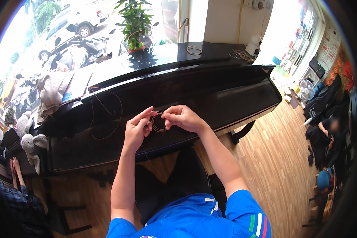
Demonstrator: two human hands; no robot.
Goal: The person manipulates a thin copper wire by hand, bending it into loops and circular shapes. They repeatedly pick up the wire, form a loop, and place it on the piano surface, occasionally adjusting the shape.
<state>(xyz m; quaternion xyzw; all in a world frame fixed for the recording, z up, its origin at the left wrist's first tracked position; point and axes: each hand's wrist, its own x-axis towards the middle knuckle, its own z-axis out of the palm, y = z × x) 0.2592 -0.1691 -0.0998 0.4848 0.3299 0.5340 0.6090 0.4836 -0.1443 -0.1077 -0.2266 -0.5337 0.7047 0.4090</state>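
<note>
A thin copper-coloured wire, wound into a small round coil [158, 129], hangs between my hands above the closed black piano [210, 103]. My right hand [184, 118] pinches the coil's upper right edge between thumb and fingertips. On the other side my left hand [137, 127] has its fingers closed at the coil's left edge, with the index finger reaching across toward the right hand. A thin loose end seems to trail down below the left hand. Farther left, a loose wire [121, 107] lies in wide loops over the piano's front.
On the piano top are a wire ring [194, 50], a tangle of coiled wire [242, 56], a white device [253, 46] and a potted plant [135, 27]. A grey plush toy [31, 142] hangs at the left end. Other people sit at far left and far right.
</note>
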